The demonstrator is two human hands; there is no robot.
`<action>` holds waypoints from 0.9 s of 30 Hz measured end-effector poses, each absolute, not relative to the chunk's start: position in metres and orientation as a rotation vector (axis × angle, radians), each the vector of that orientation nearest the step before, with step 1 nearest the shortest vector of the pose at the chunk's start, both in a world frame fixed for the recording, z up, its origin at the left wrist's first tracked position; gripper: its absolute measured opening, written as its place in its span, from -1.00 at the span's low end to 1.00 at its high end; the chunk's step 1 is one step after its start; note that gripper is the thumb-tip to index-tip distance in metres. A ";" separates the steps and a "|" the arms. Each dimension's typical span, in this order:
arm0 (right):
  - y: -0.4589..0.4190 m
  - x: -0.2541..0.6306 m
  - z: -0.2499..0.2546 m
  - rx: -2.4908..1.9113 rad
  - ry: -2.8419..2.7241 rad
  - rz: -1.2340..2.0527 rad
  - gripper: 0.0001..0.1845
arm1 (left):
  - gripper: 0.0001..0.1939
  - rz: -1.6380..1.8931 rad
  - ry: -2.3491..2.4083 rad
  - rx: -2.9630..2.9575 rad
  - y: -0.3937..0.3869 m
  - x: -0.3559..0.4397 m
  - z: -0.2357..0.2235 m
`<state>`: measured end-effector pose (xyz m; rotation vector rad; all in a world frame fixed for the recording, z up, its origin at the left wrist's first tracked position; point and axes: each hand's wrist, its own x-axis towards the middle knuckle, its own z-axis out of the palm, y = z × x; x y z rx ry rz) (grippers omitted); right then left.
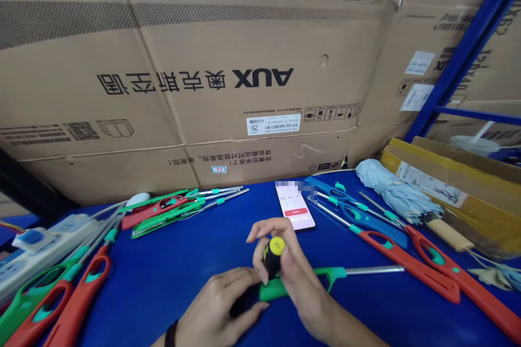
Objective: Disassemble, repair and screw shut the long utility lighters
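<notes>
My right hand [299, 276] is closed around the black handle of a screwdriver [273, 256] with a yellow end cap. The screwdriver stands roughly upright over a green long-necked gas lighter [271, 291]; its tip is hidden. The lighter lies on the blue table, its metal tube pointing right. My left hand [222, 303] grips the butt end of the lighter between thumb and fingers. Part of the lighter's handle is covered by my right hand.
Green and red lighters [166, 209] lie at the back left, more [87, 287] beside a white power strip [61, 244]. On the right are red lighters [411, 263] and blue ones [368, 222], a folded umbrella [394, 190] and a cardboard box [484, 206]. A phone [296, 207] lies ahead before a large carton [203, 27].
</notes>
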<state>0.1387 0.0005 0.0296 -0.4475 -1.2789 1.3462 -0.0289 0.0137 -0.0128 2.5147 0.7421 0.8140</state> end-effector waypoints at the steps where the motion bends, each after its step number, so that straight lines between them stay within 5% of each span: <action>1: 0.000 0.138 0.029 -0.437 -1.274 1.373 -0.62 | -0.76 0.817 0.735 2.517 0.014 -0.029 -0.013; 7: -0.006 0.139 0.036 -0.499 -1.321 1.389 -0.80 | -0.76 0.841 0.726 2.560 0.012 -0.030 -0.015; 14: -0.007 0.139 0.032 -0.535 -1.290 1.395 -0.57 | -0.81 0.831 0.709 2.600 0.010 -0.029 -0.015; 18: -0.008 0.138 0.037 -0.489 -1.284 1.404 -0.85 | -0.91 0.853 0.749 2.643 0.010 -0.029 -0.018; 24: -0.009 0.138 0.038 -0.617 -1.356 1.364 -0.64 | -0.85 0.796 0.736 2.570 0.011 -0.030 -0.018; 27: -0.009 0.138 0.042 -0.570 -1.422 1.315 -0.77 | -0.82 0.772 0.738 2.548 0.012 -0.030 -0.018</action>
